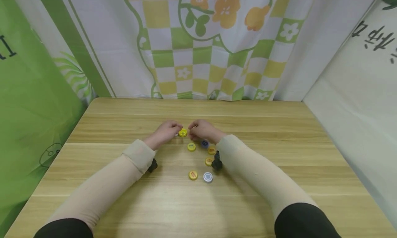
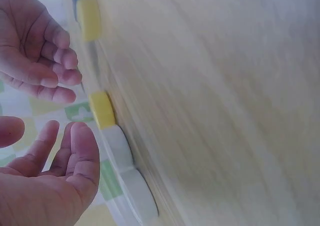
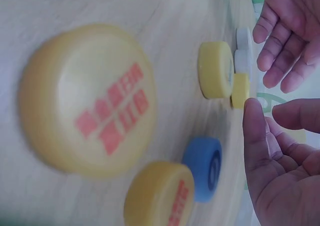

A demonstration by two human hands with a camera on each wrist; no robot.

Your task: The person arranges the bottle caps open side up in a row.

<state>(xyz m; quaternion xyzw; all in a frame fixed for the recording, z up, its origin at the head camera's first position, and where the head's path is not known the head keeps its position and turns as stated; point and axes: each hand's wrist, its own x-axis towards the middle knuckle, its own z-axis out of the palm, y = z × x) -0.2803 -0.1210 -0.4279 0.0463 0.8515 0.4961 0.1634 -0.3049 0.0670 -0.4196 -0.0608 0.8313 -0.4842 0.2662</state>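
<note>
Both hands hover near a yellow bottle cap [image 1: 183, 132] toward the far side of the table. My left hand [image 1: 167, 130] is just left of it, fingers loosely bent and nothing held. Two white caps [image 2: 139, 193] lie in a row with that yellow cap beside the left fingers; the head view mostly hides them. To the right of the yellow cap is my right hand [image 1: 203, 130], its fingers relaxed and apart from the caps. A second yellow cap [image 1: 191, 147] and a blue cap [image 3: 202, 168] lie nearer, below the right hand.
Orange-yellow caps with red print [image 1: 212, 150] lie by the right wrist, one more [image 1: 193, 175] nearer the front beside a white cap [image 1: 208, 177]. The wooden table [image 1: 149, 203] ends at a patterned curtain [image 1: 198, 69] behind.
</note>
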